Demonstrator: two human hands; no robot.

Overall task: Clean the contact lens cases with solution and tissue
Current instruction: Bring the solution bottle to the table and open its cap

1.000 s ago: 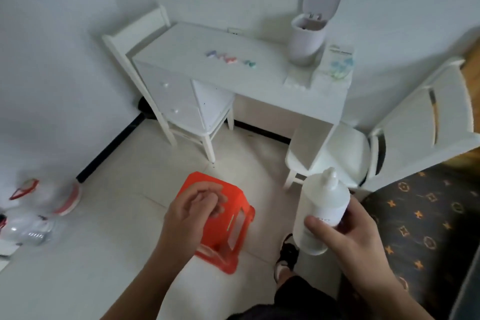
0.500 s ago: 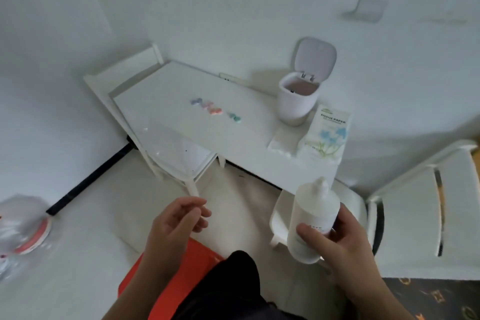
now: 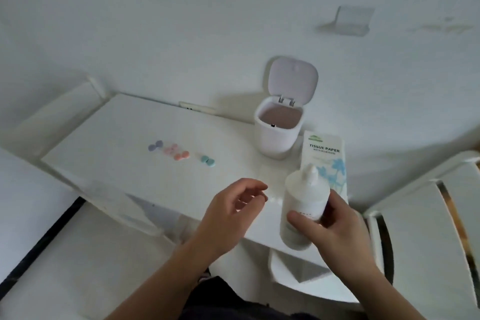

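Observation:
Several small contact lens cases lie in a row on the white table (image 3: 124,153): a purple case (image 3: 155,146), a pink case (image 3: 171,149), an orange case (image 3: 181,155) and a teal case (image 3: 208,160). My right hand (image 3: 330,223) grips a white solution bottle (image 3: 302,205) upright over the table's near right edge. My left hand (image 3: 231,210) hovers just left of the bottle with loosely curled fingers and holds nothing. A pack of tissue paper (image 3: 326,161) lies behind the bottle, with a loose white tissue (image 3: 270,176) beside it.
A small white bin (image 3: 278,130) with its lid flipped up stands at the table's back right. White chairs flank the table: one chair (image 3: 59,109) on the left, another chair (image 3: 428,215) on the right. The wall rises directly behind.
The view has swung up from the floor and moved close to the table; the orange stool has left the frame. Both hands, the right still holding the bottle, now reach over the table's near edge.

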